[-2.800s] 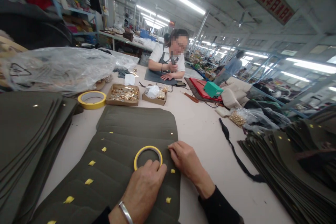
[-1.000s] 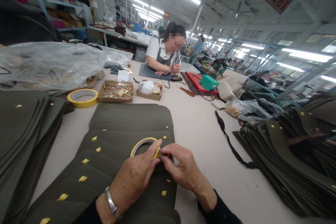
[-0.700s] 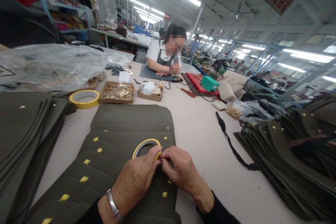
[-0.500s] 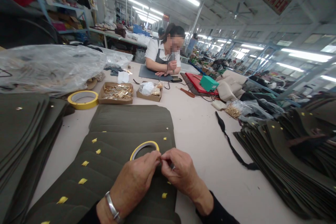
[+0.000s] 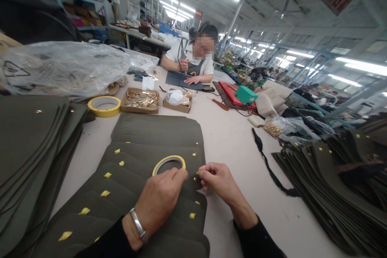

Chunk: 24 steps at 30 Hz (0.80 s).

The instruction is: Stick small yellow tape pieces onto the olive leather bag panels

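Note:
Dark olive panels (image 5: 157, 129) lie overlapped in front of me, with several small pieces of yellow tape (image 5: 105, 193) along their left and right sides. My left hand (image 5: 161, 191), with a silver bangle at the wrist, grips the near right side of a roll of yellow tape (image 5: 169, 159) held over the panels. Between thumb and forefinger, my right hand (image 5: 219, 179) pinches a small piece of yellow tape (image 5: 198, 173) at the panels' right edge. Just beside it sits a small metal stud (image 5: 195, 178).
A second tape roll (image 5: 104, 106) and a box of gold metal parts (image 5: 140, 100) stand beyond the panels. Olive panels are stacked at left (image 5: 27, 141) and right (image 5: 320, 181). Across the table, a person (image 5: 193, 56) holds a tool over a dark sheet. A black strap (image 5: 266, 165) lies at right.
My hands were together at the tape roll; now they are apart, the right one moved right with a torn tape piece. The person opposite has lowered the tool towards the sheet.

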Each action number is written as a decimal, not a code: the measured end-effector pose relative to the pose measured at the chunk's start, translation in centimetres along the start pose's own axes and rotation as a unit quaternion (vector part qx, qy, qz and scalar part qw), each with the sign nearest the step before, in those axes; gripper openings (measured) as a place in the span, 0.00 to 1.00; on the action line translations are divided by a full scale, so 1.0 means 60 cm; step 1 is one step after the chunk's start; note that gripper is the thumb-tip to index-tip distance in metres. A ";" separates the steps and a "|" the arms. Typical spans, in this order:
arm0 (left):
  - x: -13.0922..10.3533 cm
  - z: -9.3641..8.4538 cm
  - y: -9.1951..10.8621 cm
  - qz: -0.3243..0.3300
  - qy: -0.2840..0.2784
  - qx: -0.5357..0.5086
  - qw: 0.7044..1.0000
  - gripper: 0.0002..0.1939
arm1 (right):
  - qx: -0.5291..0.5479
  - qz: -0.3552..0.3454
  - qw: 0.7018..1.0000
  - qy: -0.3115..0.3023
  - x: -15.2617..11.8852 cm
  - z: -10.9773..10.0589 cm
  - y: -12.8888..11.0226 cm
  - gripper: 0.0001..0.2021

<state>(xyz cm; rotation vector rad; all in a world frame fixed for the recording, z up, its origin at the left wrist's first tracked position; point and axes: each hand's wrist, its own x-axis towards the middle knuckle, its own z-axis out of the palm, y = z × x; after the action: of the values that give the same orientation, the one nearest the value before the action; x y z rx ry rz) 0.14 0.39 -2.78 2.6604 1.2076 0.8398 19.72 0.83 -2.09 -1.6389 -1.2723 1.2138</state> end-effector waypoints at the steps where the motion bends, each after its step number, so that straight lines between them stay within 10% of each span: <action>1: 0.002 0.000 -0.001 -0.014 -0.031 0.023 0.999 0.08 | -0.010 0.012 0.999 -0.028 0.002 -0.007 0.004 0.09; 8: 0.012 -0.004 0.005 -0.039 -0.164 0.070 0.983 0.09 | -0.180 -0.085 0.979 -0.038 -0.008 -0.002 0.009 0.07; 19: 0.016 0.001 -0.001 -0.032 -0.166 0.056 0.984 0.09 | -0.370 -0.152 0.917 0.008 -0.012 0.000 0.003 0.14; 24: 0.018 0.000 0.000 -0.025 -0.143 0.061 0.988 0.08 | -0.359 -0.306 0.882 -0.003 -0.028 -0.017 0.014 0.06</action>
<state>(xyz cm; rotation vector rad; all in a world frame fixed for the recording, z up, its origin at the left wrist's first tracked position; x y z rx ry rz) 0.71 1.20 -2.30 2.7110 1.2803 0.3688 20.83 -0.98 -2.14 -1.4778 -2.1987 0.3549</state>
